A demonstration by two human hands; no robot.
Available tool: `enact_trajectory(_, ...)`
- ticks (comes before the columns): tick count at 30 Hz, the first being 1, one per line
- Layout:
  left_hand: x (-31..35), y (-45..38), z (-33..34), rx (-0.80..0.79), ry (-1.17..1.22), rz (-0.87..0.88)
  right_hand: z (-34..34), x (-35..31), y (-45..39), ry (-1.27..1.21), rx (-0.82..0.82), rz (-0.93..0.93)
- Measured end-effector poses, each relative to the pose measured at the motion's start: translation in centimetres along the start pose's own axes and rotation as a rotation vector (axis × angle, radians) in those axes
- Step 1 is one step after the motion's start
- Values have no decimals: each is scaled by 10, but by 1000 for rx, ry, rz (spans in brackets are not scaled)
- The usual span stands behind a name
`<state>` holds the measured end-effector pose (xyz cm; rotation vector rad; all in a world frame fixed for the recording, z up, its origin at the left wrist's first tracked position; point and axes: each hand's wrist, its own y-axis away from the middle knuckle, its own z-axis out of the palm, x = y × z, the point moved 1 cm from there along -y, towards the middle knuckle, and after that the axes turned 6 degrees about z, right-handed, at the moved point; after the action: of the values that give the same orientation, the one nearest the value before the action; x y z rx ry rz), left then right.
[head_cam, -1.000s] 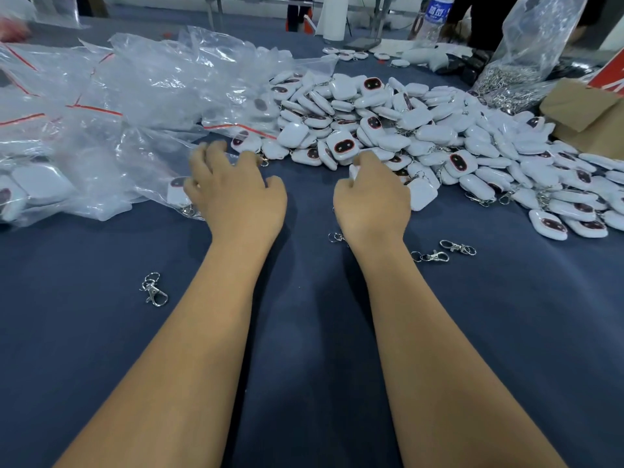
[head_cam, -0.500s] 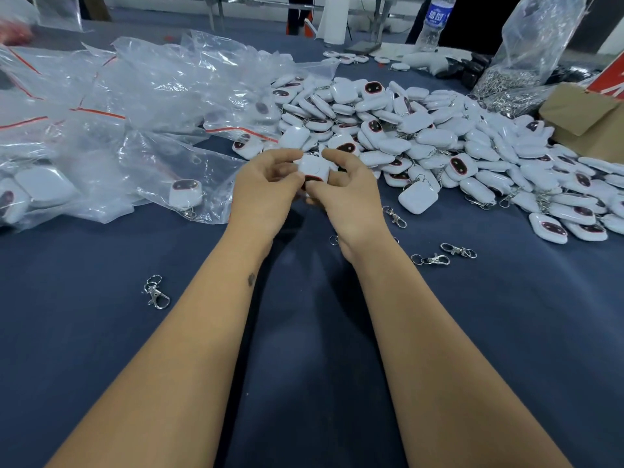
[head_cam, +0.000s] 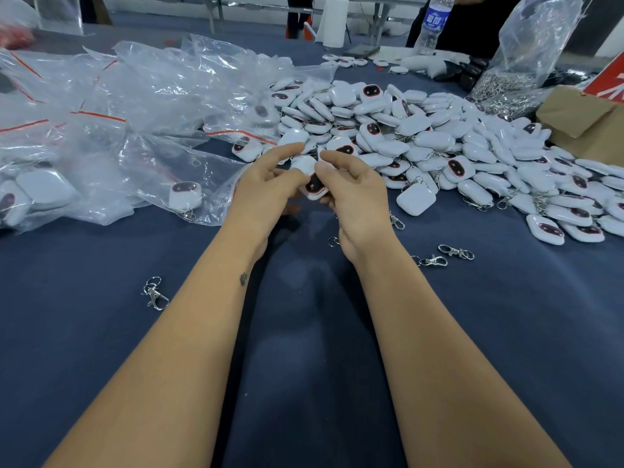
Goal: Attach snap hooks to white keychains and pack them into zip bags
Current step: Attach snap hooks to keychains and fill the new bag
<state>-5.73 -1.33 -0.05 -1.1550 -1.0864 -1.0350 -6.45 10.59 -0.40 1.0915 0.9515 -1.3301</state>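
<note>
White keychain, small, hard, light and likely slippery, pinched by left hand and right hand, just before keychain pile; best held by edges.

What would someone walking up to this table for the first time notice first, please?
Most striking is the big heap of white keychains spread over the right half of the blue table. At centre, both hands, left hand and right hand, hold one keychain between them. To the left lies a pile of clear zip bags, and loose snap hooks are scattered on the cloth.
</note>
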Motion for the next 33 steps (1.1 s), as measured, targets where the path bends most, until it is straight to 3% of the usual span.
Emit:
enact_trajectory(4,0,0,1,71,20,-7,0,-2,-3,-144,-3,46)
enact_trajectory(8,-2,0,2,91,203,-18,1,0,-3,45,-75,35)
enact_trajectory(15,-4,-1,3,189,-240,57,-2,1,-3,26,-13,22)
enact_trajectory(22,-4,0,-1,65,-124,93,0,1,-4,74,-41,53)
enact_trajectory(28,3,4,3,67,-59,-19,2,0,-1,132,-38,11)
enact_trajectory(33,3,5,2,45,-43,-11,2,1,-1,163,-58,6)
